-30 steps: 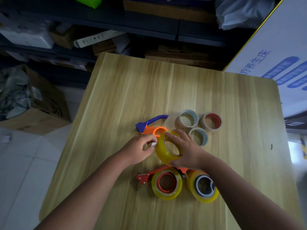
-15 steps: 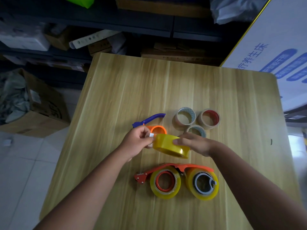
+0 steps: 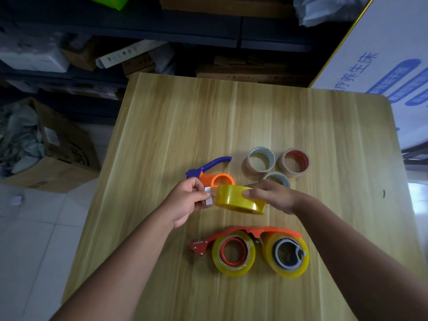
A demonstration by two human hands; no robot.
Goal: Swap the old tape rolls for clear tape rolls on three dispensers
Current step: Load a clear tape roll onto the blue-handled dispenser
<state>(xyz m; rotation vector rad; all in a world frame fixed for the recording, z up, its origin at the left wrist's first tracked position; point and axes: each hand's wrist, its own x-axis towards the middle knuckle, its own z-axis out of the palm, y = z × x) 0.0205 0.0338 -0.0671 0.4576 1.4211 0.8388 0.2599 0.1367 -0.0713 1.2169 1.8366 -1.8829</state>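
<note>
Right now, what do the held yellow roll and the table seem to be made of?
Yellow roll: glossy, translucent plastic tape, judging by its sheen. Table: wood or a wood-look laminate, smooth and matte; straight grain stripes show, but which cannot be told.

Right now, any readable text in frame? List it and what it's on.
"养生床": large blue characters on the white box at right; a partial character before them is cut off.
White text in blue ovals, same box: blurred.
Print on the long white carton on the shelf: too small.
Floor cardboard box markings: unreadable.
Tape rolls: none visible.
</note>
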